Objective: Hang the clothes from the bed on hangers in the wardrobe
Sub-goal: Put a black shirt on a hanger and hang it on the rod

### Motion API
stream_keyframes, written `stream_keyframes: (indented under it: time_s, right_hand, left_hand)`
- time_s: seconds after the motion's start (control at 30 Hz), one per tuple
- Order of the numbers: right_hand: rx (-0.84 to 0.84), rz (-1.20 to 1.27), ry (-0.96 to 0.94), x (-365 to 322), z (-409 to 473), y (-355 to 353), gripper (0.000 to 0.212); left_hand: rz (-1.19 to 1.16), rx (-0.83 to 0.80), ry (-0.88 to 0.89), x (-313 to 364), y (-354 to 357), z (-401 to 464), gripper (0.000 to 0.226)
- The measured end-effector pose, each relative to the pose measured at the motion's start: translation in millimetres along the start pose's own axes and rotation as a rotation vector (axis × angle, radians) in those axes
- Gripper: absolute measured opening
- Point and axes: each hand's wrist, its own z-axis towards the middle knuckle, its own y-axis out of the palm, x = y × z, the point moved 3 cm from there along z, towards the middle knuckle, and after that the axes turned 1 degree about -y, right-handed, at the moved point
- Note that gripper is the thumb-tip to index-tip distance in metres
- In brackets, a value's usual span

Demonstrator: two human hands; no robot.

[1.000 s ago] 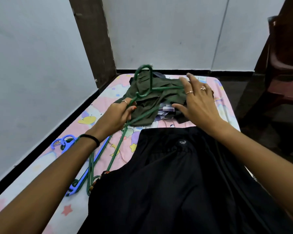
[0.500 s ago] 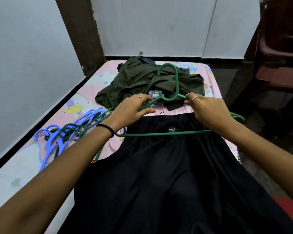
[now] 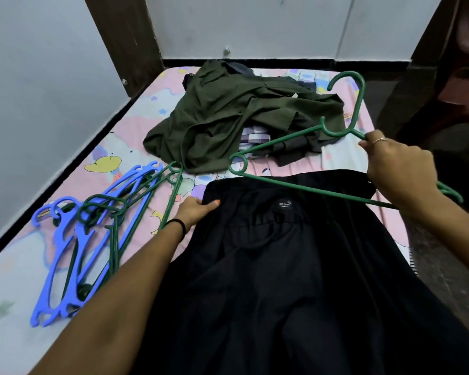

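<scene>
Head view: bed (image 3: 136,125) holds black garment (image 3: 295,266), hangers (image 3: 98,226).

held hanger (image 3: 303,189): dark green
black garment (image 3: 295,280): plain black, small black label with white lettering
crumpled garment (image 3: 222,117): olive green
cloth under it (image 3: 255,138): purple-and-white check
loose hangers (image 3: 65,253): bright blue, with dark green ones
bedsheet (image 3: 125,147): pink with pastel cartoon shapes and stars
wristband (image 3: 179,226): black

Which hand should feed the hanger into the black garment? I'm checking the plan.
Right hand: it already grips the green hanger above the black garment; the left hand pinches the waistband corner.
</scene>
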Motion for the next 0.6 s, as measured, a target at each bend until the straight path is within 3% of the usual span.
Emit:
stream_keyframes:
  time_s: [0.13, 0.3, 0.43, 0.6]
  right_hand:
    - [-0.023, 0.002, -0.036, -1.8, 2.5, 14.0, 0.022]
    - [-0.032, 0.012, -0.076, -2.8, 5.2, 23.3, 0.020]
    - [-0.063, 0.033, -0.111, -9.5, -3.4, 27.4, 0.019]
    - [-0.154, 0.030, -0.192, -24.8, -21.2, 40.2, 0.019]
  left_hand:
    - [0.135, 0.153, 0.089, 6.5, 1.2, 11.0, 0.026]
    - [0.155, 0.450, 0.419, 64.2, -50.2, 6.1, 0.018]
    - [0.293, 0.510, 0.614, 104.1, -84.7, -2.0, 0.017]
    - [0.319, 0.535, 0.681, 127.3, -85.7, -33.0, 0.020]
